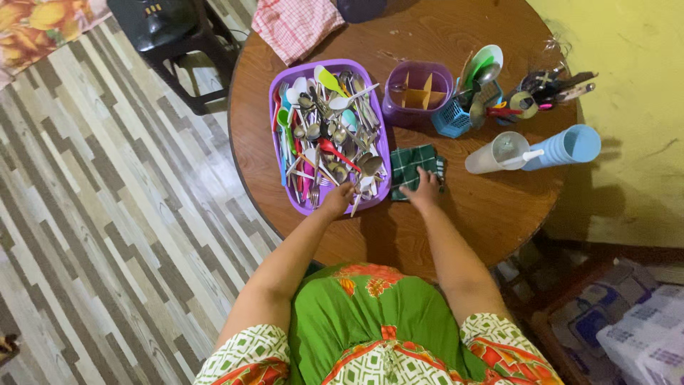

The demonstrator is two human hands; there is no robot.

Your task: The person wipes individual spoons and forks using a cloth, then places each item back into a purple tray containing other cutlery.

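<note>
Reaching into the purple tray (276, 125) at centre frame, the left hand (339, 197) grips a spoon (368, 171). Just right, the right hand (425, 189) lies open, flat on a green checked cloth (413, 164).

Purple tray (274, 128); green checked cloth (413, 165); brown table (491, 207); blue basket (452, 120).

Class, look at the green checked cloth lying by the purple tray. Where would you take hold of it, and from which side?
Judging by its pose, pinch the green checked cloth at its near edge, coming from the person's side. It lies flat and folded on the round table, the right hand already rests there, and the purple tray blocks the left.
</note>
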